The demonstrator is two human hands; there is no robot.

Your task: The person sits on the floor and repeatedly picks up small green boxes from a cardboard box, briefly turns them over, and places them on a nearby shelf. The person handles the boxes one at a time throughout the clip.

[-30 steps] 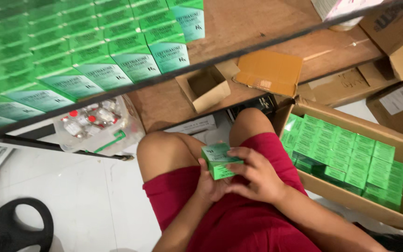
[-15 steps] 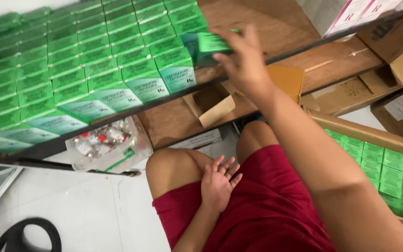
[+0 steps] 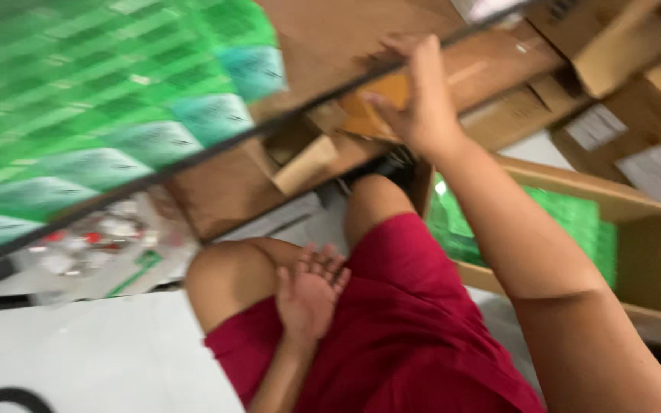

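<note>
Overhead, a wide stack of small green cardboard cartons [image 3: 109, 115] fills the upper left of the view, ranked in tight rows on a shelf behind a dark metal shelf rail [image 3: 216, 149] that runs diagonally across the picture; everything is smeared by motion blur. Below and to the right, an open brown cardboard shipping box [image 3: 652, 252] stands on the pale floor just beside the person's leg, and more of the same green cartons [image 3: 575, 222] lie packed inside it. Red shorts [image 3: 407, 329] cover the person's lap in the lower middle. Beyond the knees sits a clear plastic bag of small red-capped vials [image 3: 93, 245], under the shelf.

Raised towards the shelf, the right hand [image 3: 418, 103] is loosely open with fingers spread and grasps nothing, close to the bare brown board right of the stacked cartons. Resting flat on the left thigh, the left hand [image 3: 307, 291] lies open too, fingers fanned and empty.
</note>
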